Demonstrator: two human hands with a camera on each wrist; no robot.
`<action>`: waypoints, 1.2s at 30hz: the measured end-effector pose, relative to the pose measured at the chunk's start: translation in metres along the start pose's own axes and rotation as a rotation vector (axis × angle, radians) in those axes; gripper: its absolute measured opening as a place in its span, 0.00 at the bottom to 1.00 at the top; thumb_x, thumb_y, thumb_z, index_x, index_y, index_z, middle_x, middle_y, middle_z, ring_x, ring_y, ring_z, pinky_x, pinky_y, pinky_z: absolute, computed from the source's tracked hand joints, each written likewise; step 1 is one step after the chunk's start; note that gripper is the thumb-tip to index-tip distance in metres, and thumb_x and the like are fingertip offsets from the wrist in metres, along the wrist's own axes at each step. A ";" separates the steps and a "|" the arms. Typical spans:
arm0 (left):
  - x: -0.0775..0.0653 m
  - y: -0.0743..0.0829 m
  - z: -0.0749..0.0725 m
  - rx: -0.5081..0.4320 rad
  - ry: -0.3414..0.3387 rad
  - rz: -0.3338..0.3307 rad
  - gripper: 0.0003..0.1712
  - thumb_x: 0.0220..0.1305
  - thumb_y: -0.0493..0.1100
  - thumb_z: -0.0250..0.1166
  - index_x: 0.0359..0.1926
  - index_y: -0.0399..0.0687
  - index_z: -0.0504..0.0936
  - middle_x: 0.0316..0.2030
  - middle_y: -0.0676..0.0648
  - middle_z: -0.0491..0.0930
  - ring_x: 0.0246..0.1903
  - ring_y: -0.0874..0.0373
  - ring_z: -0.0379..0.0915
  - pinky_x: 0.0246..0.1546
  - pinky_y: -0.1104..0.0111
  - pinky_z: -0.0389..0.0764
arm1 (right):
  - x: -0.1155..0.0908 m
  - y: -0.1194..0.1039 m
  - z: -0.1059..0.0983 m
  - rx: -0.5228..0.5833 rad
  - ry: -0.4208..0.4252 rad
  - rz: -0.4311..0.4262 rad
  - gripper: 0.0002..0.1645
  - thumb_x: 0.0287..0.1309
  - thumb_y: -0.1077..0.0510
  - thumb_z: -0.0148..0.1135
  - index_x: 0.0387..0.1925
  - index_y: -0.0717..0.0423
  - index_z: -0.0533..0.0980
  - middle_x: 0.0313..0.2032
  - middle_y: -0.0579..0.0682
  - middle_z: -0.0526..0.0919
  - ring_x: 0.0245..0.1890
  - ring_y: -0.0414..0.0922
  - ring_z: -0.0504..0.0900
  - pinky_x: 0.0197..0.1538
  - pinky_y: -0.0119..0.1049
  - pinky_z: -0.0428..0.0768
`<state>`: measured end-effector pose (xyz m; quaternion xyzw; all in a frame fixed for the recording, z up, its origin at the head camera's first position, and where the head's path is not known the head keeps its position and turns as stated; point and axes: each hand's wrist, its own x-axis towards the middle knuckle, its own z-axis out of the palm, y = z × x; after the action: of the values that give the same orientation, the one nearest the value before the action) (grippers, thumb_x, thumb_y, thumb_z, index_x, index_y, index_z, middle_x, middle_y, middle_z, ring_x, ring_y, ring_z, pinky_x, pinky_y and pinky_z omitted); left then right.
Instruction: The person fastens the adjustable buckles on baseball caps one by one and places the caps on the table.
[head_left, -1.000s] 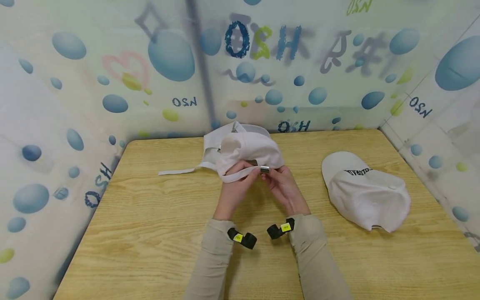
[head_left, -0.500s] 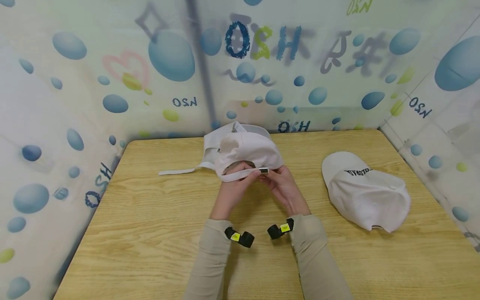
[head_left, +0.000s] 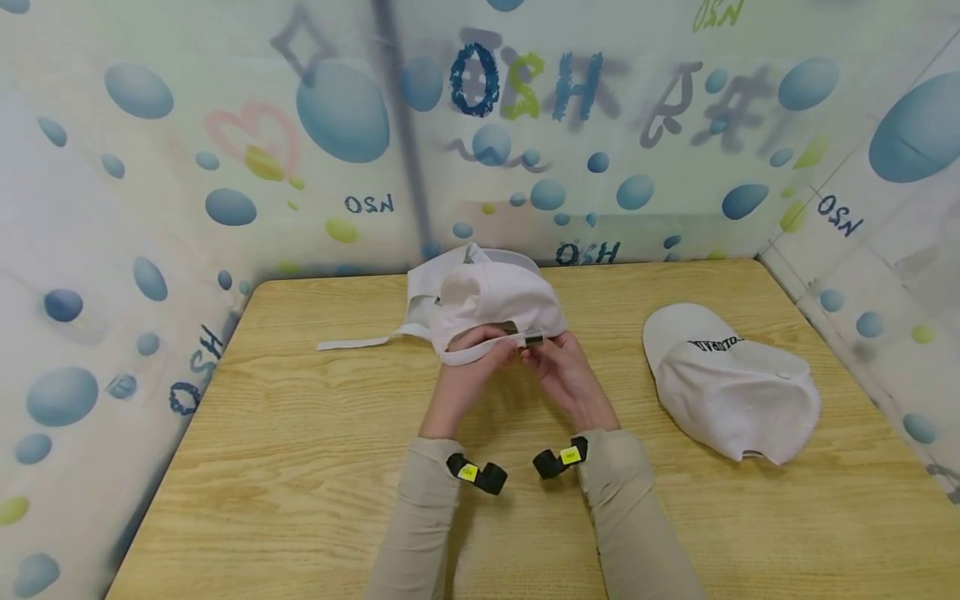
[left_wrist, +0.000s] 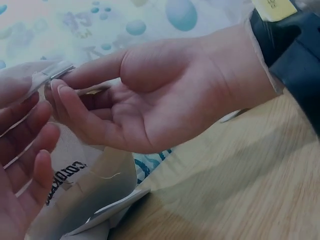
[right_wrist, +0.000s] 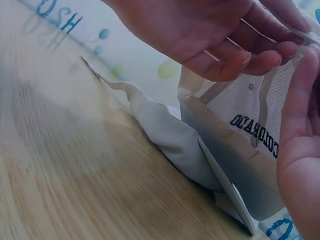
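A white baseball cap (head_left: 517, 296) is held with its back opening turned towards me. My left hand (head_left: 463, 387) reaches into that opening and pinches the cap's fabric strap (head_left: 467, 357) between thumb and fingers. At the strap's right end, my right hand (head_left: 573, 379) pinches the small metal buckle (head_left: 533, 337). The left wrist view shows the buckle (left_wrist: 61, 69) at the right hand's fingertips, with the left fingers close beside it. Dark COLORADO lettering (right_wrist: 255, 132) shows on the held cap in the right wrist view. The fingertips partly cover the strap where it meets the buckle.
Behind the held cap lies another white cap (head_left: 423, 287), its loose strap (head_left: 352, 343) stretched out to the left on the wooden table (head_left: 300, 467). A third white cap (head_left: 735, 392) lies at the right. A wall (head_left: 600, 167) with printed bubbles borders the table's back edge.
My left wrist has shifted slightly left. The buckle has turned a little in my fingers and moved slightly right, and more of the cap's back opening shows. The other caps stay put.
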<state>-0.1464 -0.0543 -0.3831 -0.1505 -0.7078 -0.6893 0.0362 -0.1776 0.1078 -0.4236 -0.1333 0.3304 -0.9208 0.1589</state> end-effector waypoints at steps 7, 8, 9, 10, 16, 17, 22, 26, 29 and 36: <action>-0.003 0.010 0.002 -0.021 0.030 -0.001 0.08 0.59 0.39 0.60 0.33 0.36 0.76 0.31 0.38 0.77 0.35 0.37 0.72 0.34 0.62 0.76 | 0.000 0.001 0.002 -0.009 0.006 0.003 0.07 0.59 0.69 0.50 0.39 0.58 0.68 0.34 0.52 0.75 0.30 0.41 0.77 0.35 0.28 0.77; -0.002 0.010 0.002 -0.019 0.033 0.000 0.08 0.59 0.39 0.60 0.33 0.36 0.76 0.31 0.37 0.77 0.35 0.38 0.72 0.35 0.61 0.76 | 0.000 0.001 0.002 -0.010 0.010 0.003 0.07 0.59 0.69 0.50 0.39 0.58 0.68 0.34 0.52 0.75 0.30 0.41 0.77 0.35 0.28 0.77; -0.002 0.009 0.002 -0.015 0.035 0.002 0.08 0.59 0.39 0.60 0.33 0.36 0.76 0.31 0.37 0.77 0.34 0.38 0.72 0.35 0.60 0.76 | 0.000 0.001 0.002 -0.012 0.013 0.001 0.07 0.59 0.69 0.50 0.38 0.58 0.68 0.34 0.52 0.75 0.30 0.41 0.77 0.35 0.28 0.77; -0.002 0.009 0.002 -0.011 0.036 0.003 0.08 0.59 0.39 0.60 0.33 0.36 0.76 0.31 0.37 0.77 0.34 0.38 0.72 0.35 0.58 0.76 | 0.000 0.001 0.002 -0.012 0.017 -0.001 0.07 0.59 0.69 0.50 0.38 0.58 0.68 0.33 0.51 0.76 0.30 0.41 0.77 0.35 0.28 0.77; -0.002 0.010 0.002 0.011 0.039 0.020 0.08 0.58 0.39 0.61 0.32 0.35 0.76 0.29 0.39 0.77 0.33 0.42 0.72 0.35 0.58 0.75 | 0.000 0.001 0.000 -0.020 0.029 -0.004 0.07 0.58 0.69 0.51 0.38 0.59 0.69 0.34 0.52 0.76 0.31 0.42 0.78 0.36 0.29 0.77; -0.002 0.010 0.002 0.017 0.040 0.024 0.08 0.58 0.38 0.61 0.31 0.35 0.76 0.29 0.39 0.77 0.32 0.44 0.72 0.34 0.60 0.75 | 0.000 0.002 0.000 -0.022 0.029 -0.003 0.07 0.58 0.69 0.52 0.39 0.59 0.69 0.34 0.52 0.76 0.31 0.42 0.78 0.36 0.29 0.77; -0.003 0.012 0.002 0.044 0.048 0.029 0.07 0.58 0.38 0.61 0.31 0.36 0.76 0.28 0.41 0.77 0.30 0.53 0.72 0.33 0.66 0.74 | 0.000 0.002 0.000 -0.037 0.024 0.007 0.09 0.57 0.69 0.54 0.39 0.59 0.68 0.35 0.52 0.76 0.32 0.42 0.78 0.37 0.29 0.77; -0.003 0.011 0.002 0.050 0.048 0.028 0.07 0.58 0.39 0.61 0.31 0.37 0.76 0.29 0.44 0.77 0.30 0.57 0.72 0.33 0.65 0.74 | 0.000 0.001 0.001 -0.056 0.026 0.012 0.09 0.57 0.69 0.52 0.40 0.59 0.68 0.36 0.52 0.76 0.32 0.42 0.78 0.37 0.29 0.77; -0.002 0.010 0.002 0.065 0.046 0.038 0.07 0.58 0.39 0.61 0.31 0.38 0.76 0.29 0.45 0.77 0.30 0.58 0.72 0.33 0.66 0.74 | 0.000 0.001 0.001 -0.060 0.027 0.014 0.11 0.57 0.69 0.53 0.41 0.58 0.67 0.36 0.52 0.75 0.32 0.42 0.78 0.37 0.29 0.77; -0.004 0.013 0.003 0.113 0.039 0.060 0.07 0.58 0.39 0.61 0.30 0.38 0.75 0.28 0.46 0.76 0.28 0.59 0.69 0.31 0.68 0.71 | 0.001 0.002 0.000 -0.074 0.022 0.011 0.11 0.55 0.68 0.56 0.41 0.58 0.67 0.36 0.52 0.74 0.32 0.42 0.78 0.37 0.29 0.77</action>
<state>-0.1387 -0.0522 -0.3722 -0.1559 -0.7399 -0.6496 0.0794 -0.1780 0.1056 -0.4248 -0.1271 0.3668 -0.9083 0.1555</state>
